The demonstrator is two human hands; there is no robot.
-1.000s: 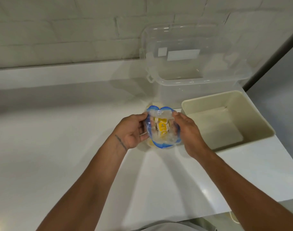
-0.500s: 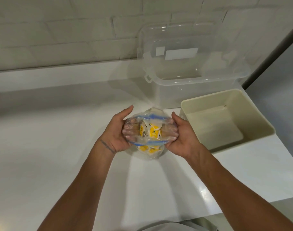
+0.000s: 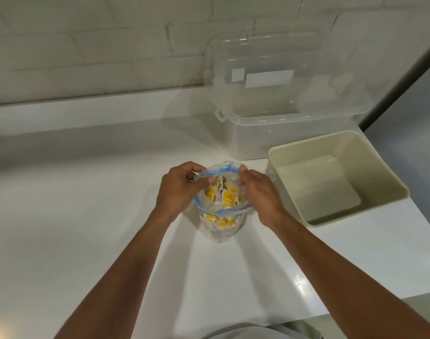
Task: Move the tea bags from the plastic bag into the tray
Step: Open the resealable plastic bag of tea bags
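A clear plastic bag (image 3: 221,230) with a blue zip rim stands on the white counter, its mouth spread wide. Several tea bags (image 3: 227,196) with yellow tags lie inside it. My left hand (image 3: 178,189) pinches the left side of the rim, and my right hand (image 3: 261,195) grips the right side. The beige tray (image 3: 390,178) sits just right of my right hand with nothing in it.
A large clear plastic storage box (image 3: 289,101) stands behind the tray against the white brick wall. The white counter (image 3: 86,216) ends at a front edge near my body and a right edge beside the tray.
Both hands shifted from cupping the bag's sides to gripping its blue rim. The mouth now gapes wider and faces upward, and the bag stands taller on the counter.
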